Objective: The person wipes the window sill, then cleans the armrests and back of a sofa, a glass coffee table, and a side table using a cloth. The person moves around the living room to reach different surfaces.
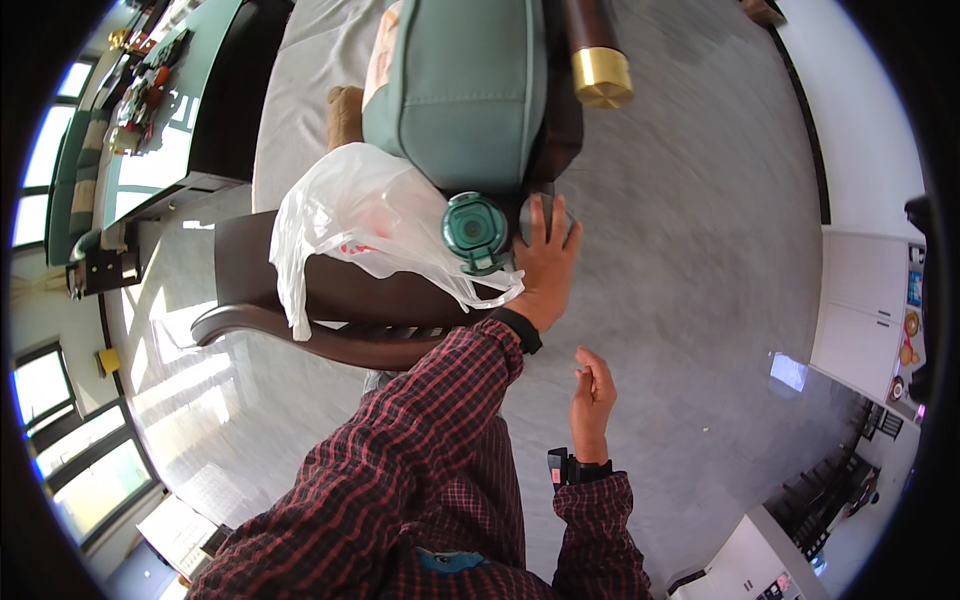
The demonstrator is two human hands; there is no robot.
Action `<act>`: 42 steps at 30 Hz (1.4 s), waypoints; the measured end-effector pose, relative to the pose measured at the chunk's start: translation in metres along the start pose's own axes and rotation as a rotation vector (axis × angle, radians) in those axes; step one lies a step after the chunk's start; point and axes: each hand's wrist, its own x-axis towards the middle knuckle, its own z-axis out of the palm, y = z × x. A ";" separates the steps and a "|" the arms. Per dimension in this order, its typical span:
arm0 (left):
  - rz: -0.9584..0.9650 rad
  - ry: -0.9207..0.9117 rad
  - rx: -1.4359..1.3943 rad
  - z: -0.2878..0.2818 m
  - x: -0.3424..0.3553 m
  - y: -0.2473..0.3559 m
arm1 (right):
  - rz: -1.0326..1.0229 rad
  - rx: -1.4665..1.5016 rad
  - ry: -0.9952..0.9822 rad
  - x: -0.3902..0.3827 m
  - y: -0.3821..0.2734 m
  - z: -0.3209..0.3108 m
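Your left hand (pixel 545 262) lay flat with fingers spread over a dark rounded object (pixel 543 212) at the near end of the teal cushion (pixel 460 90), pressing on it rather than closing around it. Just left of that hand stood a green bottle (pixel 474 232) with a flip lid, touching the white plastic bag (pixel 350 215) draped over the dark wooden armrest (pixel 330 295). Your right hand (pixel 592 390) hung apart to the near right, above the grey floor (pixel 690 250), fingers loosely curled and holding nothing. Farther off, a gold-capped wooden post (pixel 600 75) showed beside the cushion. A green table (pixel 185 100) stood far left.
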 end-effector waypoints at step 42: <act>1.059 -0.464 -0.401 0.032 -0.116 -0.268 | -0.231 -0.426 0.333 0.069 -0.017 0.160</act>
